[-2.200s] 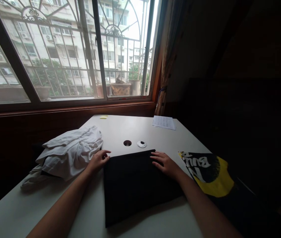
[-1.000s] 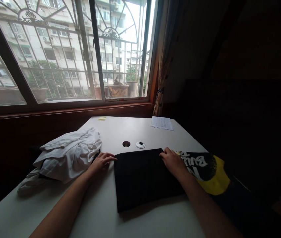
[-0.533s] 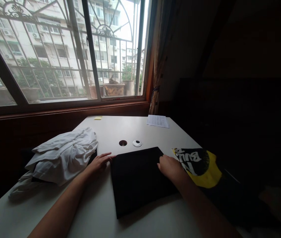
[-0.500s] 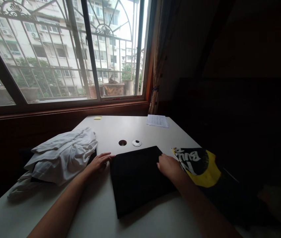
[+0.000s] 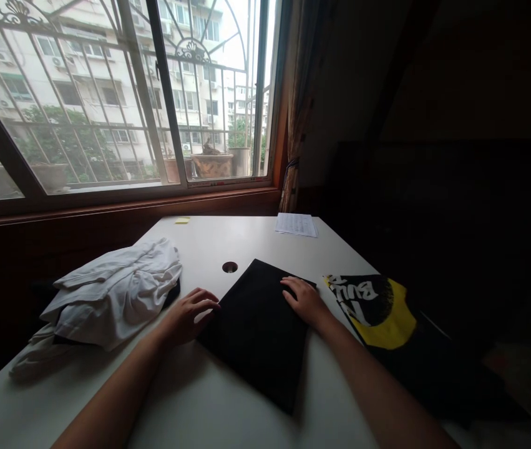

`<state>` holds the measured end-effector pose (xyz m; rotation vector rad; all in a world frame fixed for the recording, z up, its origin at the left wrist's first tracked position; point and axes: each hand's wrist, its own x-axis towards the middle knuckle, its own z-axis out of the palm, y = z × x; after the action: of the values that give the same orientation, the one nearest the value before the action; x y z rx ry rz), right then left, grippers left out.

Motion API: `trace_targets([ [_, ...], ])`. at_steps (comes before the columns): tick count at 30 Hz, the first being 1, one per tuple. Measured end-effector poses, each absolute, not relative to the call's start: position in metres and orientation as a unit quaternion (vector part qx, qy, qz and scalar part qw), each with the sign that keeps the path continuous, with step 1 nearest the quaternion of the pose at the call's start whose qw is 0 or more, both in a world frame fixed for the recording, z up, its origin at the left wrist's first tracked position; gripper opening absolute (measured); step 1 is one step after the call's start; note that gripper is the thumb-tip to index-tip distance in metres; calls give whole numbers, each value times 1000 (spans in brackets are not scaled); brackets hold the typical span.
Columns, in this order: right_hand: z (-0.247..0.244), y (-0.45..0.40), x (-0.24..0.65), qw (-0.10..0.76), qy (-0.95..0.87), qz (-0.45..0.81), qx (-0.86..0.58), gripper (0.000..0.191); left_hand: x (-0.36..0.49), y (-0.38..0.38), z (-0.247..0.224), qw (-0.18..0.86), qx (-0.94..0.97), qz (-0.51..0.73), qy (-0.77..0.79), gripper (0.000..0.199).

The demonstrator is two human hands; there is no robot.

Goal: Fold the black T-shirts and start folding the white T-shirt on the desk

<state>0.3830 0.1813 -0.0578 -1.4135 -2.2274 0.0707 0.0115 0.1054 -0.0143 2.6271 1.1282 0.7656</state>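
A black folded garment (image 5: pixel 260 330) lies flat on the white table (image 5: pixel 190 405), turned so that one corner points toward me. At its left edge, my left hand (image 5: pixel 190 315) touches the cloth with its fingertips, fingers stretched and a gap between them and the thumb. My right hand (image 5: pixel 306 300) rests on the upper right part of the cloth, palm down with the fingers apart. Neither hand grips anything. The cloth's underside is hidden.
A crumpled white garment (image 5: pixel 120 293) lies to the left. Right of me is a black cloth with a yellow print (image 5: pixel 399 321). Papers (image 5: pixel 296 225), a yellow sticky note (image 5: pixel 182 221) and a round table hole (image 5: pixel 230 267) are farther back, below the window (image 5: pixel 218 93).
The black garment has turned on the table, and its far corner now covers the white round piece beside the hole. My right hand has gone from a closed grip to lying flat.
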Motion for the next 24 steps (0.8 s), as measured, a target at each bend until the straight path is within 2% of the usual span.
trace_targets([
  [4, -45, 174, 380, 257, -779, -41, -571, 25, 22, 100, -12, 118, 899, 251, 339, 27],
  [13, -37, 168, 376, 194, -722, -71, -661, 27, 25, 105, -26, 89, 915, 199, 341, 33],
  [19, -34, 165, 372, 195, -738, -68, -642, 27, 23, 105, -22, 65, 915, 210, 339, 30],
  [24, -47, 173, 375, 235, -794, -14, -561, 36, 19, 106, -19, 38, 911, 200, 360, 25],
])
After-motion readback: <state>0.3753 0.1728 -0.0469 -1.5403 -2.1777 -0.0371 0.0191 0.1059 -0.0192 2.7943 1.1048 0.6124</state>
